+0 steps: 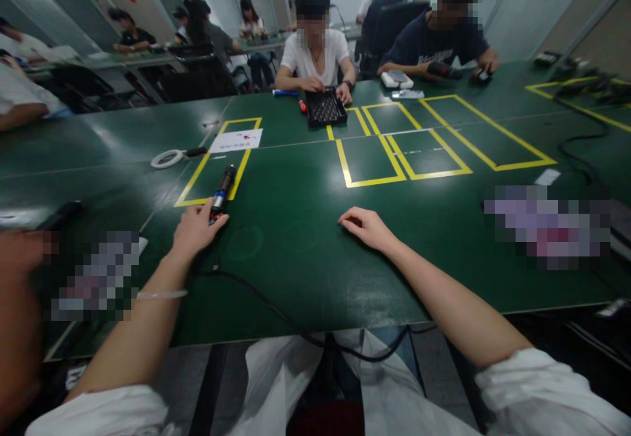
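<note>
My left hand (197, 229) is closed around the near end of a dark cylindrical tool (224, 185) with a blue and silver band. The tool lies slanted at the lower right of a yellow-taped rectangle (194, 183) on the green table, and my fingers hide its near end. My right hand (369, 227) rests on the tabletop with its fingers loosely bent and the thumb a little apart, holding nothing. A white sheet (236, 140) lies beyond the tool, across the taped rectangle.
A white cable coil (168, 158) lies left of the sheet. More yellow-taped rectangles (374, 183) mark the table. Across it, one person handles a black tray (327, 108) and another a dark tool (444, 71). A black cable (266, 301) runs near my lap. Someone's arm (20, 291) reaches in at left.
</note>
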`<action>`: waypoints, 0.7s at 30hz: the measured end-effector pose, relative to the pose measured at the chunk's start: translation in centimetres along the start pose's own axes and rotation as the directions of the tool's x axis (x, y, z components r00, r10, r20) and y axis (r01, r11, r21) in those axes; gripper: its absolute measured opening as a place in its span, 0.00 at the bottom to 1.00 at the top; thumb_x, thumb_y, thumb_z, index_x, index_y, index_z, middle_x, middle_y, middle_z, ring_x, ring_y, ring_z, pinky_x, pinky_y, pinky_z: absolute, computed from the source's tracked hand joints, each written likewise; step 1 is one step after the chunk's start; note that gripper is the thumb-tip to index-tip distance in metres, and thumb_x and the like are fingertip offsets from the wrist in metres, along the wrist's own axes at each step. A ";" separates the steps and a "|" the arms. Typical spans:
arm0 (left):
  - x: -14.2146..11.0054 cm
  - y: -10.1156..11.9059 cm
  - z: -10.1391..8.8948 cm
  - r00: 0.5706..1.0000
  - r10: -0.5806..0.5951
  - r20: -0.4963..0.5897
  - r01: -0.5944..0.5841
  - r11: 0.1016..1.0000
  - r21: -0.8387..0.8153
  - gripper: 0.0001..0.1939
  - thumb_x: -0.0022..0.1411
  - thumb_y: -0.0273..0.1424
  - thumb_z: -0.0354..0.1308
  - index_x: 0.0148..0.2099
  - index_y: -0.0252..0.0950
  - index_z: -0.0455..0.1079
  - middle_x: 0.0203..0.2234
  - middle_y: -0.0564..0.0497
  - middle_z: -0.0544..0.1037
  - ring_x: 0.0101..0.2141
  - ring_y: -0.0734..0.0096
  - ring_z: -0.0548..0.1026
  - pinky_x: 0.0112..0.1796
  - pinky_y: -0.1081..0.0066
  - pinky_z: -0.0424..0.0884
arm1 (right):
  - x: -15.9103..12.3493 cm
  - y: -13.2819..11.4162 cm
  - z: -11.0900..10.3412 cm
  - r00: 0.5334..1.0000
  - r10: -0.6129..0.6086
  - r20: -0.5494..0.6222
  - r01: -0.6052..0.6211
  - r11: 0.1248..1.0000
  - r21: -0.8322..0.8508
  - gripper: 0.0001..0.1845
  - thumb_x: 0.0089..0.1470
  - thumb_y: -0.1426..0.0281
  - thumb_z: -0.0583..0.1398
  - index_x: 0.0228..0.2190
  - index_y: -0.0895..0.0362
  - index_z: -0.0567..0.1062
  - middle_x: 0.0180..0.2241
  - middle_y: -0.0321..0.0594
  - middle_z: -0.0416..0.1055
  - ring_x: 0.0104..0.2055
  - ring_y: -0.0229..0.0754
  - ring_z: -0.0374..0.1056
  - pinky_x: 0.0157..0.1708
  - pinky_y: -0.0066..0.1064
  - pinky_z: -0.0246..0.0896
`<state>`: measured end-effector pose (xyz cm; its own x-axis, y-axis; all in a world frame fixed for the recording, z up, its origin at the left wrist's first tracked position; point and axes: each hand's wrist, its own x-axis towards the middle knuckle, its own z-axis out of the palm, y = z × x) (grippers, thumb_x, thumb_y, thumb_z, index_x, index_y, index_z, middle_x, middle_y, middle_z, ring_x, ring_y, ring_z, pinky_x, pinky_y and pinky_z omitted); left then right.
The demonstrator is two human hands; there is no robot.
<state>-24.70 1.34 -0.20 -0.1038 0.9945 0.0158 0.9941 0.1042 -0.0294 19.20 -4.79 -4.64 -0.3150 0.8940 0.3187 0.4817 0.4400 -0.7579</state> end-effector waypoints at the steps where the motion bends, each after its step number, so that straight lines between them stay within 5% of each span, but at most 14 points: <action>1: 0.5 -1.1 -0.1 1.000 -0.029 0.011 0.029 1.000 0.003 0.38 0.68 0.53 0.43 0.72 0.38 0.50 0.60 0.33 0.60 0.55 0.43 0.65 0.51 0.55 0.64 | 0.0 0.0 0.0 1.000 0.001 0.004 -0.001 1.000 0.000 0.08 0.60 0.71 0.58 0.36 0.58 0.78 0.32 0.39 0.74 0.29 0.36 0.64 0.32 0.28 0.57; 6: 1.6 -3.9 -1.0 0.991 -0.126 0.039 0.122 0.988 0.099 0.35 0.68 0.52 0.44 0.71 0.40 0.51 0.61 0.35 0.61 0.55 0.46 0.64 0.51 0.57 0.64 | 0.0 0.0 0.0 1.000 0.001 0.013 -0.001 1.000 -0.001 0.08 0.60 0.72 0.58 0.36 0.59 0.78 0.32 0.39 0.74 0.30 0.36 0.64 0.33 0.28 0.57; 11: -0.2 -2.3 -1.6 0.983 -0.073 -0.171 0.108 0.973 0.206 0.29 0.65 0.47 0.54 0.59 0.32 0.64 0.53 0.37 0.68 0.49 0.54 0.68 0.44 0.68 0.65 | 0.1 -0.1 -0.1 1.000 0.000 0.027 0.000 1.000 -0.012 0.08 0.60 0.71 0.58 0.35 0.59 0.78 0.33 0.40 0.75 0.30 0.37 0.65 0.33 0.28 0.57; 15: -1.1 -1.2 -1.8 0.981 -0.082 -0.176 0.121 0.967 0.223 0.20 0.67 0.44 0.51 0.50 0.33 0.69 0.50 0.40 0.70 0.45 0.58 0.70 0.36 0.71 0.64 | 0.0 -0.1 -0.1 0.999 -0.001 0.036 0.001 1.000 -0.012 0.08 0.59 0.71 0.58 0.36 0.58 0.78 0.33 0.40 0.75 0.32 0.37 0.66 0.33 0.29 0.58; 21: -0.5 0.2 -3.4 0.968 -0.189 -0.165 0.200 0.978 0.056 0.19 0.66 0.42 0.51 0.49 0.34 0.70 0.44 0.44 0.75 0.39 0.59 0.72 0.37 0.67 0.67 | 0.1 -0.1 0.0 0.999 0.006 0.042 -0.005 1.000 -0.021 0.08 0.59 0.71 0.58 0.36 0.58 0.78 0.33 0.40 0.75 0.33 0.38 0.67 0.34 0.29 0.58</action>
<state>-24.39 0.82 3.23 -0.2831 0.9409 0.1861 0.9499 0.3019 -0.0814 19.15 -4.75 -4.58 -0.3461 0.8923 0.2899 0.5008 0.4370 -0.7472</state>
